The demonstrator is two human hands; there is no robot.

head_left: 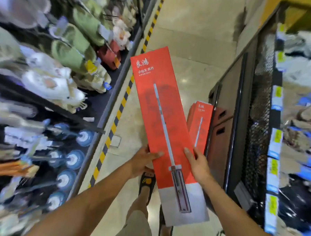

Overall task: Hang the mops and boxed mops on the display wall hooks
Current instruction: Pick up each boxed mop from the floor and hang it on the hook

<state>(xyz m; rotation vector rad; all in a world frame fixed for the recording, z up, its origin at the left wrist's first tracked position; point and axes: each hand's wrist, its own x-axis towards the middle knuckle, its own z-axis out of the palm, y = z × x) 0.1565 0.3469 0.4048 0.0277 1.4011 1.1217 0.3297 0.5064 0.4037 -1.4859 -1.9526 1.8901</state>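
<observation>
Boxed mop [162, 118], long and red, is held slanted in the aisle just right of the display wall [90, 112], the left hand [145, 160] and right hand [197, 165] clamped on opposite edges of its lower half. To hang it well, keep both grips, swing the top end toward that wall and raise it level. Hooks there are too blurred to pick out.

At the top of the red box [162, 118], in white: two brush-script Chinese characters, a smaller line below starting 小, then a tiny unreadable one. Same mark on the second box [199, 123]. Yellow shelf tags [275, 140] too blurred
</observation>
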